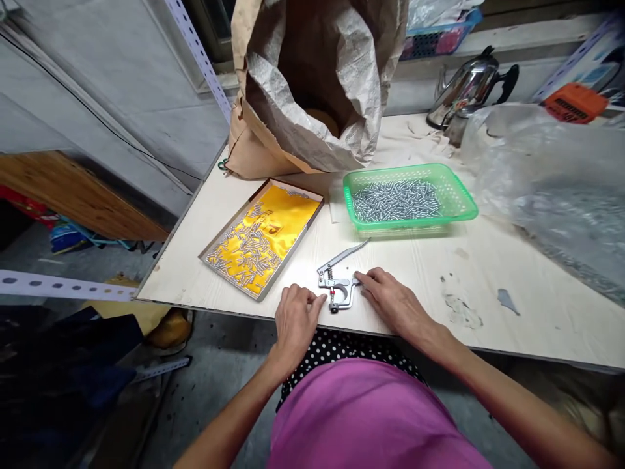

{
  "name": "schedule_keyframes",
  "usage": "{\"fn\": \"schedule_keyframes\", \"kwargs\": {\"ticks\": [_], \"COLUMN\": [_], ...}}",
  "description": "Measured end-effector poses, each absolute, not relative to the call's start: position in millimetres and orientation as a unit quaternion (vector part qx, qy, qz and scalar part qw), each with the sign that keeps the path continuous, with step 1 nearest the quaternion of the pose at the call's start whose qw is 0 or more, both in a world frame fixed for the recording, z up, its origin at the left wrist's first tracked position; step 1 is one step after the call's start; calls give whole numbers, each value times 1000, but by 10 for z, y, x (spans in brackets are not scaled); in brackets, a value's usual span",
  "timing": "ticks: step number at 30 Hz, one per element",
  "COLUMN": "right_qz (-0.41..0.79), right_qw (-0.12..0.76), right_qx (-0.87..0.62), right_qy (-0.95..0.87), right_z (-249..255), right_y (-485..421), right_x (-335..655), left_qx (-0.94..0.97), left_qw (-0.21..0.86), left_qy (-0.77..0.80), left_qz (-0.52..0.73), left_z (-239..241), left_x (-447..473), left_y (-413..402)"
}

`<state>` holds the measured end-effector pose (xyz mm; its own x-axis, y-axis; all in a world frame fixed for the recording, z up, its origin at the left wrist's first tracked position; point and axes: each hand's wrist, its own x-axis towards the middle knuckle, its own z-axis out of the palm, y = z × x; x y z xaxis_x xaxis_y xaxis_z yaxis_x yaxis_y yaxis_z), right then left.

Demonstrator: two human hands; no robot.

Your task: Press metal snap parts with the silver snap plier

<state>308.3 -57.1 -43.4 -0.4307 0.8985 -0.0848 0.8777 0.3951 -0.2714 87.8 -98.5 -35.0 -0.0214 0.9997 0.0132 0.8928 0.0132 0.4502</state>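
A pair of silver snap fastener pliers (pixel 346 301) lies on the table near its front edge, one lever raised toward the back. There is a spring and a small red part on its jaw side. My left hand (pixel 295 322) rests just left of the jaw, fingers curled and thumb pointing at it; whatever it may hold is hidden. On the other side, my right hand (pixel 393 303) has its fingertips closed at the right end of the pliers' body. Behind my left hand lies a shallow tray (pixel 293 243) with a yellow lining and many small metal pins (pixel 254 251).
A green plastic basket (pixel 410 225) of similar metal pins stands behind the pliers. Farther back are a large open paper sack (pixel 263 140) and a metal kettle (pixel 463 88). Clear plastic bags (pixel 551 163) cover the right side. The table's front edge (pixel 219 310) is close to my body.
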Motion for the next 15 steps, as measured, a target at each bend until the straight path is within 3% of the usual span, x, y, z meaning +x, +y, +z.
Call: {"fn": "schedule_keyframes", "kwargs": {"ticks": [5,9,15], "right_qz": [136,134,91], "right_qw": [-52,-74,-68], "right_qx": [-563,-570,-570], "right_qy": [-814,-807,-814], "right_z": [-263,-221,-306], "right_y": [-511,-462,-464], "right_x": [2949,2959,2996], "left_qx": [670,647,733], "left_qw": [216,280,202], "left_qy": [708,709,639], "left_qz": [60,-22,-113], "left_z": [-239,-190,-56], "left_x": [1055,1091,986], "left_y": [-725,-504,-479]}}
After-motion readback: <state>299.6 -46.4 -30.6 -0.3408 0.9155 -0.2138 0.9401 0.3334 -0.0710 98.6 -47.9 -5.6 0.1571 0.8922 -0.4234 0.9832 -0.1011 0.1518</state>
